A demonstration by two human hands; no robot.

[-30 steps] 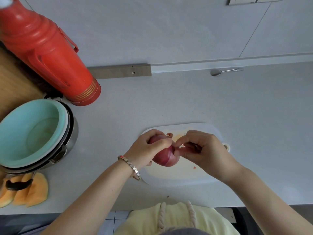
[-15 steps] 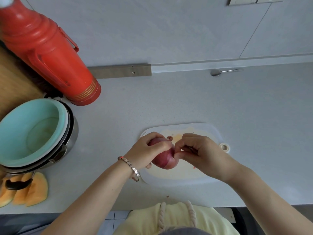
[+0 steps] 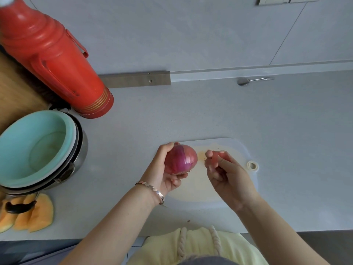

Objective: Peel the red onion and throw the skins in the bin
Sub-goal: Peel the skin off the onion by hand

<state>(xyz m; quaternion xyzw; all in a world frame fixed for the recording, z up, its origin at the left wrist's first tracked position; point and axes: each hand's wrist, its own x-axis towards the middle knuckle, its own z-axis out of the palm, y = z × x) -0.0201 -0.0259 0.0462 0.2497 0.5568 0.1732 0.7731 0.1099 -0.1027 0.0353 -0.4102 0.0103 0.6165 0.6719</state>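
My left hand (image 3: pixel 164 175) grips the red onion (image 3: pixel 180 159) from its left and underside, holding it just above the white cutting board (image 3: pixel 246 150). A strip of darker purple flesh shows where skin is gone. To the right of the onion, apart from it, my right hand (image 3: pixel 227 175) pinches a small piece of pinkish onion skin (image 3: pixel 216 155) between thumb and fingertips. No bin is in view.
A tall red thermos (image 3: pixel 57 60) leans at the back left. Stacked bowls with a teal one on top (image 3: pixel 32 148) sit in a metal pot on the left. Melon slices (image 3: pixel 36 213) lie at the front left, a spoon (image 3: pixel 248 80) by the wall.
My hands have come apart: the right hand pulled away to the right with a piece of skin, and the left hand turned the onion so its side shows.
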